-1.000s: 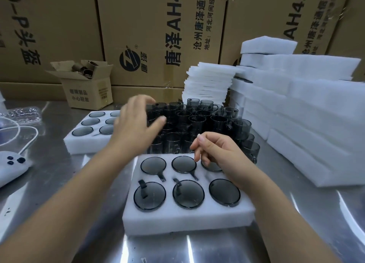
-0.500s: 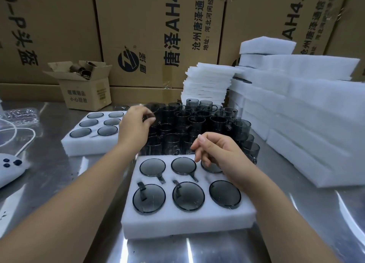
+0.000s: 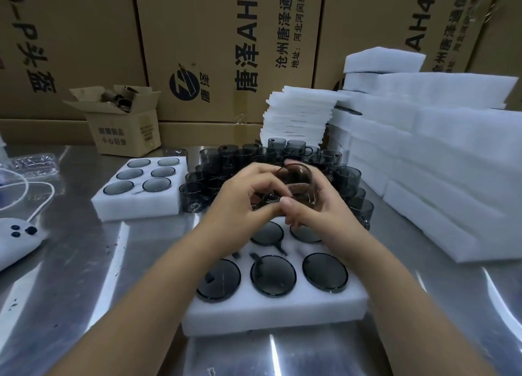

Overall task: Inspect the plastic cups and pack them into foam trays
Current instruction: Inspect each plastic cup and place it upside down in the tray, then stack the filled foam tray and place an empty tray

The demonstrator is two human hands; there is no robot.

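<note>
smoky plastic cup (image 3: 296, 185) sits tilted between my left hand (image 3: 243, 203) and right hand (image 3: 319, 209), both curled around it for inspection. next i judge it needs seating in the near foam tray (image 3: 276, 313), whichever pocket my hands hide.

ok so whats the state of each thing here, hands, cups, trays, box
left hand: closed on the held cup
right hand: closed on the held cup
held cup: lifted, tilted, above the near foam tray
near foam tray: five pockets visibly filled, sixth hidden by the hands
far foam tray: all six pockets filled
loose cups: standing packed together behind the near tray
small cardboard box: flaps open, dark parts inside
</note>
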